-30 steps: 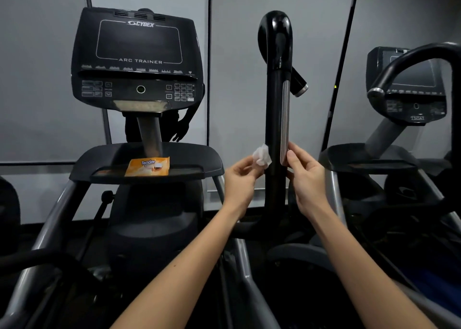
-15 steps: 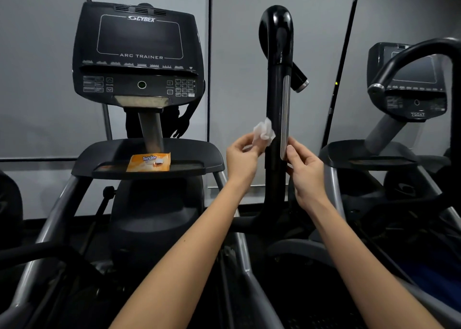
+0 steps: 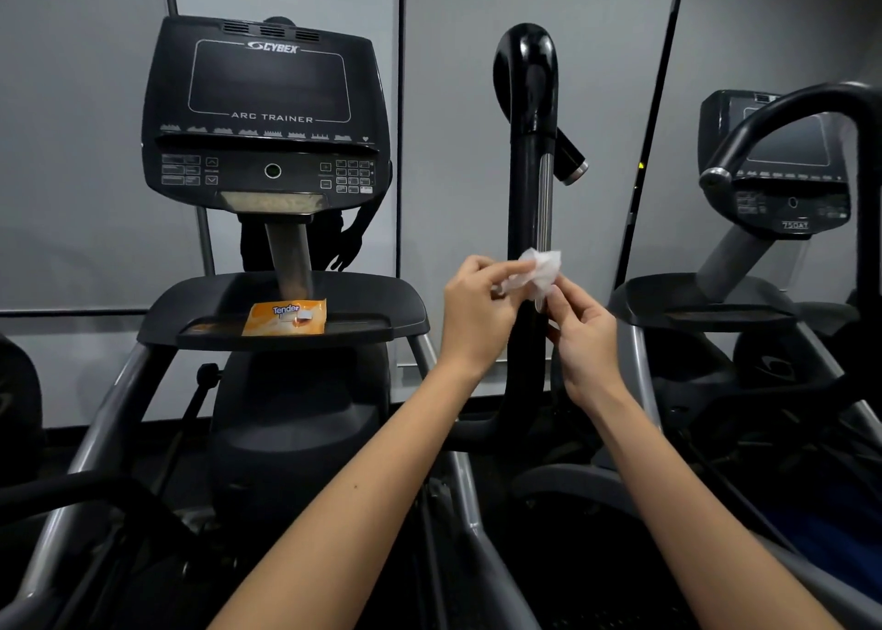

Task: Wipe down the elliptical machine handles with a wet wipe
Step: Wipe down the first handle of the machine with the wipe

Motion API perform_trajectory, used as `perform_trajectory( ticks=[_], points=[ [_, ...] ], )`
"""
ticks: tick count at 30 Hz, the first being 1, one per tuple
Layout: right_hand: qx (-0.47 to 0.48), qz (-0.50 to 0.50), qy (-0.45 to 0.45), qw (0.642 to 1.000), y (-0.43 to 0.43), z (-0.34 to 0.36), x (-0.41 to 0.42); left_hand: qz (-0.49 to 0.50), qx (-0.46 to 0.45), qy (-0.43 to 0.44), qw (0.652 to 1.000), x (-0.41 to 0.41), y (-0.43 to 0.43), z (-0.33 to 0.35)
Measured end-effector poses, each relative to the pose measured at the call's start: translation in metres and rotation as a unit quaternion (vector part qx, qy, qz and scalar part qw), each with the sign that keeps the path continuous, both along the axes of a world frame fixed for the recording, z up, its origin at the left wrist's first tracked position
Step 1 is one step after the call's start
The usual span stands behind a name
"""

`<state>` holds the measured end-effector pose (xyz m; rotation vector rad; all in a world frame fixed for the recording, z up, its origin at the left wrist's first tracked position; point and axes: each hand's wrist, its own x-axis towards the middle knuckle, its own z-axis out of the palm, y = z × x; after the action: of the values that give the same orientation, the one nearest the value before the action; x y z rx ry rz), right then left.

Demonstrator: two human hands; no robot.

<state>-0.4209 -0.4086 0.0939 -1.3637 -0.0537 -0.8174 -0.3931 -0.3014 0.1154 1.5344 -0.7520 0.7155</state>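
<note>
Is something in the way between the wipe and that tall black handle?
No. The left hand and right hand pinch the wipe right in front of the black handle; nothing visible lies between them.

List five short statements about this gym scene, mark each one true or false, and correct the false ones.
1. Both the left hand and the right hand pinch the wipe in front of the upright black handle. True.
2. The left hand grips the handle's curved top. False: it pinches the wipe far below that curve.
3. An orange packet lies on the console tray. True.
4. The console screen is lit. False: the screen is dark.
5. Only one machine is in view. False: a second console shows at the right.
</note>
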Motion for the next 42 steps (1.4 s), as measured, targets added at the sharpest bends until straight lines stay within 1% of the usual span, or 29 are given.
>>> perform_trajectory(
  ticks=[1,3,6,8,10,12,14,16,19,21,23,28,33,35,37,38,39,40,42],
  points=[
    [-0.001,-0.001,0.002,1.0,0.0,0.0,0.0,0.004,-0.012,0.011,1.0,0.002,-0.001,0.005],
    [-0.002,-0.005,0.0,1.0,0.0,0.001,0.0,-0.015,-0.058,0.065,0.996,0.007,-0.002,0.01],
    [-0.003,0.006,-0.007,1.0,0.0,0.001,-0.002,-0.108,-0.111,0.184,0.971,0.009,0.001,0.001],
    [-0.003,0.014,-0.009,1.0,0.0,0.001,-0.004,-0.174,-0.117,0.238,0.949,0.009,0.005,-0.012],
    [-0.002,0.018,-0.003,1.0,-0.002,0.001,-0.003,-0.193,-0.091,0.255,0.943,0.01,0.01,-0.023],
    [0.011,0.021,0.003,1.0,-0.004,0.0,-0.003,-0.201,-0.079,0.265,0.94,0.009,0.014,-0.029],
    [0.034,0.036,-0.002,0.999,-0.006,0.0,-0.005,-0.187,-0.078,0.259,0.944,0.005,0.015,-0.028],
    [0.047,0.052,-0.003,0.998,-0.009,0.0,-0.009,-0.145,-0.069,0.234,0.959,0.0,0.014,-0.024],
    [0.05,0.092,0.01,0.994,-0.016,-0.002,-0.013,-0.1,-0.021,0.17,0.98,-0.006,0.012,-0.018],
    [0.039,0.12,0.004,0.992,-0.02,-0.003,-0.015,-0.102,0.0,0.144,0.984,-0.01,0.011,-0.018],
    [0.037,0.118,0.0,0.992,-0.021,-0.004,-0.017,-0.124,0.005,0.139,0.982,-0.011,0.011,-0.02],
    [0.022,0.028,0.007,0.999,-0.017,-0.008,-0.012,-0.194,-0.023,0.163,0.967,-0.016,0.017,-0.021],
    [-0.005,-0.119,0.039,0.992,-0.017,0.005,-0.002,-0.18,-0.051,0.177,0.966,-0.01,0.02,-0.022],
    [-0.028,-0.134,0.05,0.989,-0.016,0.011,0.001,-0.156,-0.047,0.184,0.969,-0.006,0.02,-0.022],
    [-0.039,-0.139,0.031,0.989,-0.013,0.015,0.002,-0.137,-0.04,0.189,0.971,-0.002,0.018,-0.023],
    [-0.055,-0.146,0.016,0.988,-0.01,0.016,0.0,-0.129,-0.036,0.19,0.972,-0.001,0.017,-0.023],
    [-0.091,-0.159,0.001,0.983,-0.006,0.016,-0.003,-0.124,-0.033,0.189,0.974,0.0,0.017,-0.023],
    [-0.142,-0.179,-0.01,0.973,-0.001,0.015,-0.006,-0.123,-0.032,0.188,0.974,0.0,0.016,-0.022],
    [-0.239,-0.236,-0.037,0.941,0.007,0.01,-0.014,-0.133,-0.039,0.187,0.973,0.0,0.014,-0.022]
  ],
)
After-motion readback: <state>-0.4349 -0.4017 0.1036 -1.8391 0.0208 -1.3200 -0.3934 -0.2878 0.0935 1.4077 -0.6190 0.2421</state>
